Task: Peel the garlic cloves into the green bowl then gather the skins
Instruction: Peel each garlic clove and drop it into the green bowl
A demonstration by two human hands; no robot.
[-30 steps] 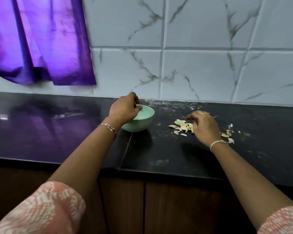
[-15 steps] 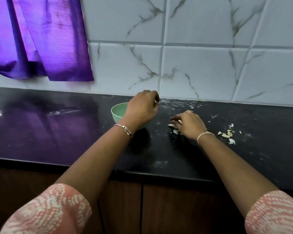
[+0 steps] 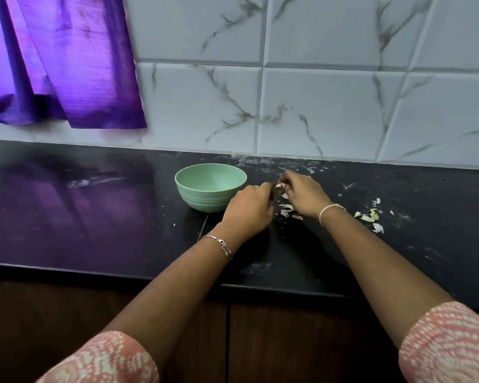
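Pinching a small pale piece (image 3: 279, 185) at the fingertips of right hand (image 3: 304, 196). Curling left hand (image 3: 248, 210) close alongside, fingers tucked under, grip impossible to tell. Just left of those knuckles, green bowl (image 3: 205, 201). Beneath the right fingers, skins (image 3: 286, 208) on black counter (image 3: 94, 217).

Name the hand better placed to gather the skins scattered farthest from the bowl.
Likely the right hand: those skins lie just beyond its wrist, while the left hand sits beside the green bowl.
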